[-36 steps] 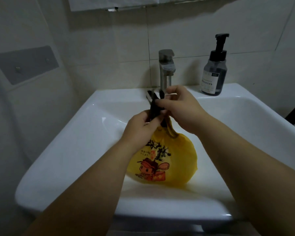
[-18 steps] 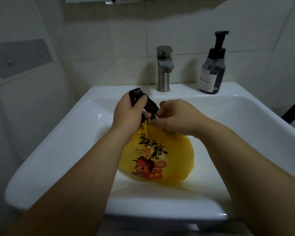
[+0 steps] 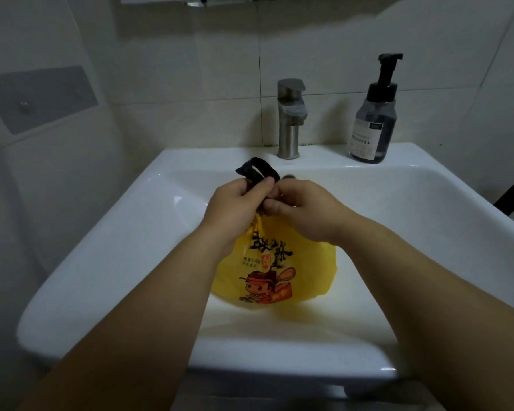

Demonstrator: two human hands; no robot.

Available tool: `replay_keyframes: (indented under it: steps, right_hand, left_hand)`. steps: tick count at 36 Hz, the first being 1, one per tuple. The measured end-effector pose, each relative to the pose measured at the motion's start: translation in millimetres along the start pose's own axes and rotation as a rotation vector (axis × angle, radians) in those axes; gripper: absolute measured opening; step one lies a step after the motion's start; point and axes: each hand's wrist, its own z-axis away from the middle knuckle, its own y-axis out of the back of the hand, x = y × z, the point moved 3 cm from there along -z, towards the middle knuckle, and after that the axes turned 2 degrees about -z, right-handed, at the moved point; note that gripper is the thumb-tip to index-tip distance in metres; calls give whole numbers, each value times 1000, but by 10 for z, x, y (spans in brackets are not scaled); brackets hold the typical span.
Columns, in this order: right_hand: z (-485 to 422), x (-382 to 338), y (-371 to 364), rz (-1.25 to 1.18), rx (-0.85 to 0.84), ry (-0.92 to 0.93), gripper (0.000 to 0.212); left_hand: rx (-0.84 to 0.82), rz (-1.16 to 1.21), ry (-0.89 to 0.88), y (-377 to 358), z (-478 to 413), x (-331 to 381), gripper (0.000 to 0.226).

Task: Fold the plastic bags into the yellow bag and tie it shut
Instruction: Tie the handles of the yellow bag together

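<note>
Here we are over the white sink [image 3: 101,262], and the yellow bag [image 3: 279,262] hangs down into the basin, plump and rounded, its cartoon print facing up, its bottom resting on or just above the basin floor, too close to call. The neck is gathered tight right between the two hands, and that is where all the action is. The left hand [image 3: 235,209] pinches a black strip [image 3: 258,170] between thumb and curled fingers, and a loop of it arches up above the knuckles toward the faucet [image 3: 290,120]. The right hand [image 3: 303,209] sits touching the left, fingers curled in hard, pinching the same dark material low at the neck; a small dark tip pokes out past its knuckles. Whether that strip is the bag's own handle or the end of a bag stuffed inside, there is no telling from here. Now the scoreboard: no loose plastic bags lie anywhere in view and the yellow bag looks full, so the stuffing appears done. The tying is the step in hand, and it reads as midway: a loop is formed, but I see no finished knot, hidden as the neck is behind the fingers. What looks left is passing an end through, pulling it snug and letting go. Off at the back right the pump bottle [image 3: 374,120] stands on the sink ledge, well out of play.
</note>
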Motion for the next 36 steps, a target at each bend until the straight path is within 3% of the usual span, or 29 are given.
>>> replay_keyframes:
  steps: [6, 10, 13, 15, 18, 20, 22, 30, 33, 36]
  right_hand:
    - [-2, 13, -41, -29, -25, -21, 15]
    - [-9, 28, -77, 157, -61, -20, 18]
    - [-21, -10, -5, 109, 18, 30, 18]
    - [-27, -13, 20, 70, 45, 41, 16]
    - [-30, 3, -24, 48, 2, 18, 14]
    - [-26, 13, -41, 18, 2, 11, 14]
    - [-15, 7, -33, -15, 6, 8, 14]
    - [-5, 16, -31, -153, 50, -84, 11]
    - [-48, 79, 20, -246, 207, -103, 11]
    - [-66, 137, 3, -42, 173, -125, 30]
  left_hand:
    - [17, 28, -58, 1, 5, 53, 22]
    - [82, 77, -57, 62, -48, 83, 15]
    - [-10, -1, -54, 43, -50, 45, 15]
    - [33, -17, -30, 61, -60, 33, 19]
    - [116, 24, 41, 115, -105, 5, 55]
    - [87, 67, 133, 116, -77, -4, 89]
    - [22, 56, 184, 100, -62, -42, 103]
    - [68, 8, 65, 94, -68, 5, 6]
    - [94, 33, 30, 107, -66, 31, 4]
    - [88, 9, -17, 92, -66, 43, 11]
